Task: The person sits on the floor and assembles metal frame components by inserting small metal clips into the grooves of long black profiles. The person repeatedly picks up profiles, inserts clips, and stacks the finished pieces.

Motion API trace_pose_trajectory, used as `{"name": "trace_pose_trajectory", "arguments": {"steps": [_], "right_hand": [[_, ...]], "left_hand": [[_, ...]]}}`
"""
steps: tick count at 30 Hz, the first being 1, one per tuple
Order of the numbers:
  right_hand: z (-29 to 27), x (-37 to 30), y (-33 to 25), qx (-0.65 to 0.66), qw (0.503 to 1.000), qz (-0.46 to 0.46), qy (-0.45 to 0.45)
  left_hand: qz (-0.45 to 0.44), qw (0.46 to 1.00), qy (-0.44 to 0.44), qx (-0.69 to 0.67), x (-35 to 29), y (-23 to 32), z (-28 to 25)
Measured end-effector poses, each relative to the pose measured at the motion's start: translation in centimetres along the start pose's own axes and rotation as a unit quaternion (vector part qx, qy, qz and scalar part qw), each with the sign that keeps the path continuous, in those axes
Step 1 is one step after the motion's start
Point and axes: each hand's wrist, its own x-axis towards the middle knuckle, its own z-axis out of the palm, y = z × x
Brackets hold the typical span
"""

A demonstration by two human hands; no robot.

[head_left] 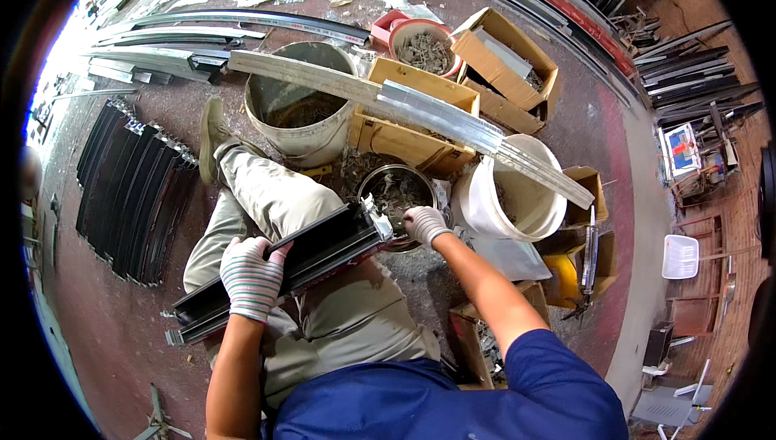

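My left hand, in a striped knit glove, is wrapped around a black metal profile. This channel-shaped length lies slantwise across my lap, and a silvery fitting sits at its far right end. My right hand, gloved too, is at the right side of a round metal pot with small dark metal pieces in it. Its fingers are curled together. Whatever they may hold is too small or hidden to make out.
A grey bucket, a wooden box, a white bucket and cardboard boxes crowd the far side. Long metal bars lie across their tops. Several black profiles are stacked on the floor at left.
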Motion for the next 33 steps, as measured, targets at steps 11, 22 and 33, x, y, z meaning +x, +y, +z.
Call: {"name": "trace_pose_trajectory", "arguments": {"steps": [11,22,33], "right_hand": [[7.9,4.5,-1.1,-0.079,0.993,0.087,0.010],[4.6,1.6,2.4,0.571,0.810,0.109,0.076],[-7.4,-8.8,-3.0,0.710,0.695,0.005,0.113]], "left_hand": [[-0.008,0.999,-0.039,-0.013,0.6,0.4,0.0],[-0.005,0.999,-0.037,0.000,1.0,0.5,0.9],[-0.039,0.998,-0.040,0.007,0.4,0.2,0.5]]}}
